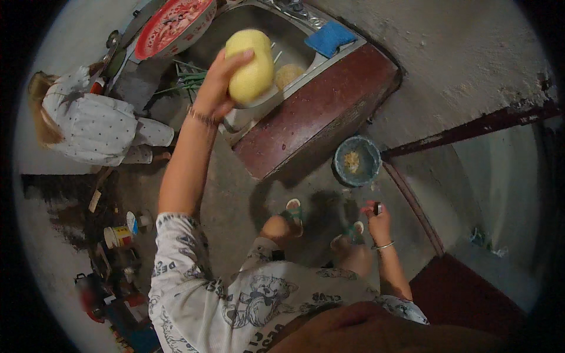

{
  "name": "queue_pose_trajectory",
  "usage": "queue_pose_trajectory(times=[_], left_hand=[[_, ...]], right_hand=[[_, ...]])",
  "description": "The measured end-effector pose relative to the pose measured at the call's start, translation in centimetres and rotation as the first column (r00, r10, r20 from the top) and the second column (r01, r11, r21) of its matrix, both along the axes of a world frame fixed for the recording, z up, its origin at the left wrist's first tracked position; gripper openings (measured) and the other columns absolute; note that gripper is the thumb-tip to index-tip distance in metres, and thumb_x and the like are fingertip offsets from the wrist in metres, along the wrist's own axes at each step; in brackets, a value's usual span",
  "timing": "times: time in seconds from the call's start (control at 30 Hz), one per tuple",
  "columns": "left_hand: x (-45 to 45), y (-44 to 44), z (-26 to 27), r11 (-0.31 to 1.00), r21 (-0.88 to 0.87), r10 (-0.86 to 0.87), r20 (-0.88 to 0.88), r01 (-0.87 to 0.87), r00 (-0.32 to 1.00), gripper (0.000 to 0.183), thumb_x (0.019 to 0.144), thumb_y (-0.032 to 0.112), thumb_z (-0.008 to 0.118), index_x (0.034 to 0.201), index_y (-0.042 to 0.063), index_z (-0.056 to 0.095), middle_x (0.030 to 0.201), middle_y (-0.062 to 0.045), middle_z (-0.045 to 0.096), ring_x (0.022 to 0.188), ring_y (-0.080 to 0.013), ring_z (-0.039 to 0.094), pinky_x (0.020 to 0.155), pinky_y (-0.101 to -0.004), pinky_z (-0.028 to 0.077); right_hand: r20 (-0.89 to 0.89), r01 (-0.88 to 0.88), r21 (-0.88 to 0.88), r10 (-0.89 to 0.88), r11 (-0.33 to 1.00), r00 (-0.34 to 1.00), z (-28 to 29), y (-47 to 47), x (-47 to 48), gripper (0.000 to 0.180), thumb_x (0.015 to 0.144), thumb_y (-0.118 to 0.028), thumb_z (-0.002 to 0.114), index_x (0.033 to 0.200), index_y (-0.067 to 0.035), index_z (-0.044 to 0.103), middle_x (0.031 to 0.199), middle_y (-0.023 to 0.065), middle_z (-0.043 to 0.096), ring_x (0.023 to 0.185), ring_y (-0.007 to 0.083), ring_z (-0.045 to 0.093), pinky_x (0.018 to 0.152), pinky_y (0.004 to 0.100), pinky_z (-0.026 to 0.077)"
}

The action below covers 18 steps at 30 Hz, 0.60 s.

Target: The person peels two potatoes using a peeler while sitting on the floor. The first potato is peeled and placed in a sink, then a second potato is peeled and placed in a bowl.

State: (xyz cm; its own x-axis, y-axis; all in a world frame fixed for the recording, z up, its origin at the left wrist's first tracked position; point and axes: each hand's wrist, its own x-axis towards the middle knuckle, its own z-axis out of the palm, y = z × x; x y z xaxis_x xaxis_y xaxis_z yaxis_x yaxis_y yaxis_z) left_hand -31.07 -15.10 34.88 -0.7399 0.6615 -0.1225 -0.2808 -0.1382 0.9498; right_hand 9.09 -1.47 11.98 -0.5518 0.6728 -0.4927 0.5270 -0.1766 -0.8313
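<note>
My left hand [219, 84] is raised over the near edge of a metal sink [229, 17], gripping a large pale-yellow peeled vegetable, likely a potato [250, 66]. Behind it in the sink lies a rounder, browner one [288, 76]. My right hand [378, 220] hangs low at the right, closed around a small dark and silver tool [377, 208] whose kind is not clear. Just above that hand, a grey bucket [358, 161] on the floor has yellowish scraps inside. Long green stalks [190, 78] lie left of my left hand.
A blue sponge or cloth [330, 39] rests on the sink's rim. A red-rimmed patterned basin [176, 28] with raw meat-like pieces stands at the sink's far left. Another person [97, 128] is at the left. A reddish-brown ledge [309, 106] borders the sink.
</note>
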Motion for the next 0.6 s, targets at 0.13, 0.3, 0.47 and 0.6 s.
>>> queue_pose_trajectory(times=[0.13,0.3,0.47,0.6], left_hand=[[-11.0,2.9,-7.6,0.977,-0.215,0.023,0.099,-0.001,0.995,0.034,0.082,0.025,0.065,0.108,0.007,0.054,0.091,-0.008,0.063,0.08,-0.0222,0.064,0.069,-0.0385,0.054],[-15.2,10.5,-13.8,0.941,-0.244,-0.068,0.539,0.233,0.84,0.036,0.083,0.034,0.062,0.112,0.013,0.054,0.098,-0.01,0.062,0.084,-0.0276,0.063,0.076,-0.0503,0.051],[-16.2,13.2,-18.8,0.872,-0.434,0.062,0.553,0.224,0.831,0.042,0.083,0.037,0.062,0.115,0.011,0.051,0.114,-0.013,0.056,0.1,-0.0306,0.056,0.08,-0.0451,0.047],[-17.3,12.3,-25.0,0.786,-0.566,0.008,0.414,0.25,0.91,0.034,0.084,0.032,0.061,0.107,0.009,0.052,0.099,-0.012,0.056,0.083,-0.0274,0.055,0.072,-0.042,0.047]], right_hand=[[0.014,0.027,0.015,-0.027,1.0,1.0,2.5,-0.3,1.8,0.019,0.084,-0.005,0.057,0.102,0.003,0.057,0.087,0.0082,0.066,0.082,0.0139,0.062,0.075,0.0262,0.047],[0.082,0.156,0.075,-0.162,0.985,0.983,2.8,-2.2,3.9,0.017,0.085,-0.004,0.058,0.1,0.004,0.057,0.088,0.0092,0.067,0.079,0.0141,0.062,0.074,0.0262,0.047],[0.28,0.175,0.162,-0.215,0.971,0.936,4.7,-5.7,5.9,0.017,0.085,-0.005,0.059,0.1,0.003,0.058,0.085,0.0081,0.066,0.076,0.0142,0.062,0.07,0.0257,0.047],[0.279,0.343,0.047,-0.342,0.938,0.897,3.2,-9.5,10.7,0.015,0.086,-0.004,0.057,0.1,0.0,0.058,0.082,0.0058,0.064,0.072,0.0142,0.061,0.068,0.0253,0.048]])
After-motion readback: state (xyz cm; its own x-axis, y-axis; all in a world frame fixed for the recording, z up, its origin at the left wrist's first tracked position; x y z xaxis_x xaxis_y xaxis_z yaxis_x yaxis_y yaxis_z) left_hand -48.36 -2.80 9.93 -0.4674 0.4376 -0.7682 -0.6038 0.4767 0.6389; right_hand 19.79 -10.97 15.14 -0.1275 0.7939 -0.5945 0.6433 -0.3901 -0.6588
